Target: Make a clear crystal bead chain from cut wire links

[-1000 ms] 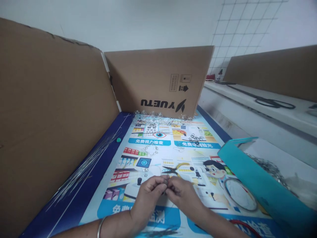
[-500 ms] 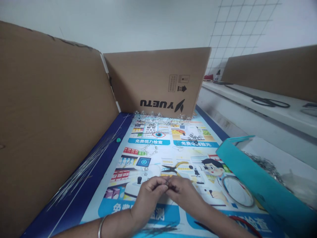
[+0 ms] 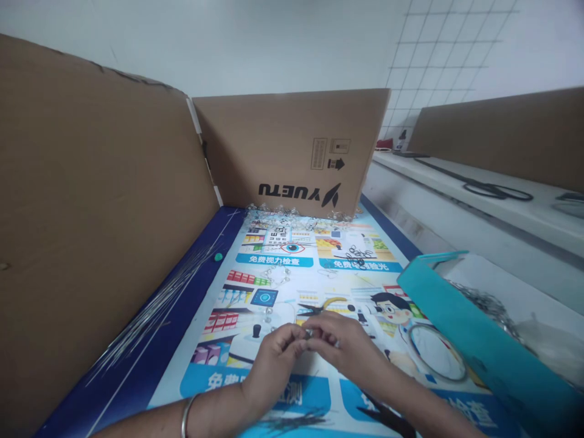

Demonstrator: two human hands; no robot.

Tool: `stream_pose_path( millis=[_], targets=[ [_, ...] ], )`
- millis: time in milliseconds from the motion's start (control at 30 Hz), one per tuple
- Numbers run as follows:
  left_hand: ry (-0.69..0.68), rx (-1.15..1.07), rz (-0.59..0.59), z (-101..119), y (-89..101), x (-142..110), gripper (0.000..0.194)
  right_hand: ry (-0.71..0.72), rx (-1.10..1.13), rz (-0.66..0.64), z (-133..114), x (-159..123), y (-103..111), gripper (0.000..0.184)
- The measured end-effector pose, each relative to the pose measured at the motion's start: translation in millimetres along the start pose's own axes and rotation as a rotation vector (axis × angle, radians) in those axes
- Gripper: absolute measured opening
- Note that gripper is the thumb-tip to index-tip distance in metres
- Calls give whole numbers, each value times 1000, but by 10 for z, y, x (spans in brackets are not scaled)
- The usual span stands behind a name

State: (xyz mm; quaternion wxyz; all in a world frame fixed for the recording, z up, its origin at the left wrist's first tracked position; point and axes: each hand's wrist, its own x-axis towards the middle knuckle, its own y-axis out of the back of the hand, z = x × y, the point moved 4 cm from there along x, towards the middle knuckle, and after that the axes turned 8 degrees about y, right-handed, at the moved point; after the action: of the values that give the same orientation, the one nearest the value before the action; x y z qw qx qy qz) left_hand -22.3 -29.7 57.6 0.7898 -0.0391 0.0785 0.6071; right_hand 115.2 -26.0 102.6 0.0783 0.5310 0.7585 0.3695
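My left hand [image 3: 276, 360] is closed in a pinch, with a metal bangle [image 3: 184, 417] on its wrist. Its fingertips meet those of my right hand [image 3: 340, 340], which is also closed. A small shiny piece [image 3: 308, 333] shows between the fingertips; its kind is too small to tell. Just beyond the left hand are some clear beads [image 3: 268, 314]. Behind the right hand lies a pair of yellow-handled pliers [image 3: 314, 309], partly covered by that hand. Thin dark wire pieces [image 3: 296, 421] lie nearer to me, below both hands.
A turquoise box [image 3: 483, 340] with metal pieces stands at the right. Long thin wires [image 3: 155, 310] lie along the left cardboard wall [image 3: 91, 213]. Clear bead strands [image 3: 292, 219] line the back panel. A wire coil [image 3: 438, 353] and dark-bladed tool [image 3: 387, 417] lie right.
My right hand has shifted slightly up and its fingers have changed their hold, now covering more of the pliers. The small shiny piece shows more clearly. My left hand has hardly moved.
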Motion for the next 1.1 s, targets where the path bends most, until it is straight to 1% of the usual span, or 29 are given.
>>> stream_pose_path(
  millis=[100,167,267,433,600,733,933,1100],
  targets=[
    [4,3,-21,22,-8,12,15,95,13,57,-52,11,-23,16],
    [18,3,-37,40,-11,22,15,120,22,88,-75,4,-19,15],
    [16,5,-54,70,-8,39,13,143,12,98,-98,-13,-11,13],
    [20,76,-91,77,-1,59,11,121,26,108,-75,-16,8,11],
    [1,137,-104,72,10,65,9,153,10,101,-67,-11,7,14],
    [0,181,-131,67,5,78,8,148,33,107,-51,-16,-5,12],
    [-23,196,-129,46,12,70,8,130,79,101,-100,-14,6,12],
    [0,179,-113,50,31,39,9,150,66,105,-97,-17,-27,10]
  ],
)
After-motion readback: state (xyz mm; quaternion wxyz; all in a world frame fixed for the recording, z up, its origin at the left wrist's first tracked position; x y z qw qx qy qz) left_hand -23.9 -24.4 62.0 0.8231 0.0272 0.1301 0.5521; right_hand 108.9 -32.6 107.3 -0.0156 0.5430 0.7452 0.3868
